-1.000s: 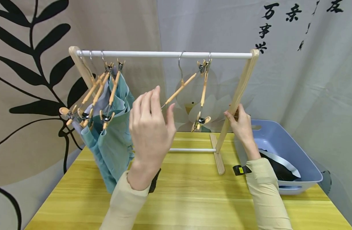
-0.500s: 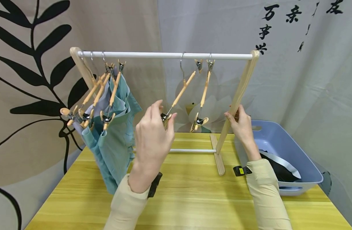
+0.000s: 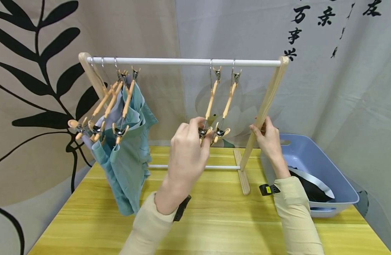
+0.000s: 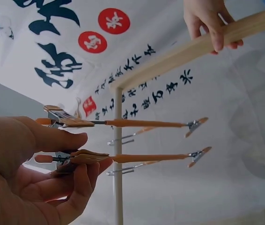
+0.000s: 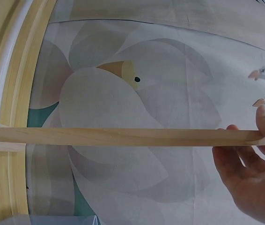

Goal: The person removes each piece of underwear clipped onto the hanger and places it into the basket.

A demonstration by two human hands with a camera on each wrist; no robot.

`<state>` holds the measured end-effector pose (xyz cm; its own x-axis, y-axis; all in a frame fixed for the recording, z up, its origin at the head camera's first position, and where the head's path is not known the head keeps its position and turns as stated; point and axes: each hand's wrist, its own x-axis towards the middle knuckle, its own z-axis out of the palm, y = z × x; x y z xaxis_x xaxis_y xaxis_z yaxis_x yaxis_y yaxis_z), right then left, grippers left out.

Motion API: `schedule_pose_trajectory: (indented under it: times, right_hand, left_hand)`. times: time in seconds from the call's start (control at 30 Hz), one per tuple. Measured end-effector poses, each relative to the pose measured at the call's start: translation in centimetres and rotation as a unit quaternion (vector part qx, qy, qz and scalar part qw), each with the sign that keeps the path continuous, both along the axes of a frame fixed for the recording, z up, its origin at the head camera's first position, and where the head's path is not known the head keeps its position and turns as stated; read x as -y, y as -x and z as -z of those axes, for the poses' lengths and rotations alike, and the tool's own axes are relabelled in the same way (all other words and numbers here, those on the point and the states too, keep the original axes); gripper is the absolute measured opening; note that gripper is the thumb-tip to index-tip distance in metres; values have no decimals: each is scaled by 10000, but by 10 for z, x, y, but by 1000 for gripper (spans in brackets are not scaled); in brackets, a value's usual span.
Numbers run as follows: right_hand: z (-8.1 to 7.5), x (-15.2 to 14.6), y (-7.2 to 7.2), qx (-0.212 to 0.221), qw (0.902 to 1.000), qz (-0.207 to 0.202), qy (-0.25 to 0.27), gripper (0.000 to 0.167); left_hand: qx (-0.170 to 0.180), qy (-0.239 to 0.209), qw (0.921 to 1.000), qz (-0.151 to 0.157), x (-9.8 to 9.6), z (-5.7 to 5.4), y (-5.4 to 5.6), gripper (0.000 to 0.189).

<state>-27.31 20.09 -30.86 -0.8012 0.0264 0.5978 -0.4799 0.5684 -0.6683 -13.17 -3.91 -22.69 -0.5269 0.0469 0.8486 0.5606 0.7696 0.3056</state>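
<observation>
In the head view my left hand (image 3: 187, 156) holds the front clip of a wooden clip hanger (image 3: 210, 101) on the rack's white rail (image 3: 169, 61). The left wrist view shows this hanger's clip (image 4: 89, 156) between thumb and fingers. A second bare clip hanger (image 3: 228, 101) hangs just to its right, close to my thumb. My right hand (image 3: 269, 141) grips the rack's right wooden post (image 3: 266, 97), fingers partly behind it. In the right wrist view its thumb and fingers lie on either side of the post (image 5: 123, 137).
Teal shorts (image 3: 128, 148) and a greyish-purple garment (image 3: 116, 106) hang from clip hangers at the rack's left end. A blue basket (image 3: 324, 152) with a black and white cloth (image 3: 313, 186) stands right of the rack on the wooden table (image 3: 221, 226). Printed curtains hang behind.
My left hand has moved right and taken hold of the left bare hanger's front clip. That hanger has turned and slid right, nearly parallel to its neighbour. My right hand stays on the post.
</observation>
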Motion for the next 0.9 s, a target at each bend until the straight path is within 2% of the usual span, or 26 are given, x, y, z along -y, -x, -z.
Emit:
schedule_pose_trajectory:
  times: [0.5, 0.7, 0.9]
  right_hand:
    - [0, 0, 1, -26, 10000, 35, -23, 37]
    - [0, -1, 1, 66, 9999, 82, -47, 37]
    - [-1, -1, 1, 162, 9998, 78, 12, 37]
  left_hand:
    - [-168, 505, 9978, 396, -26, -1, 5, 30]
    - [-188, 631, 9958, 630, -30, -1, 6, 32]
    - [-123, 678, 9953, 681, -30, 1, 6, 38]
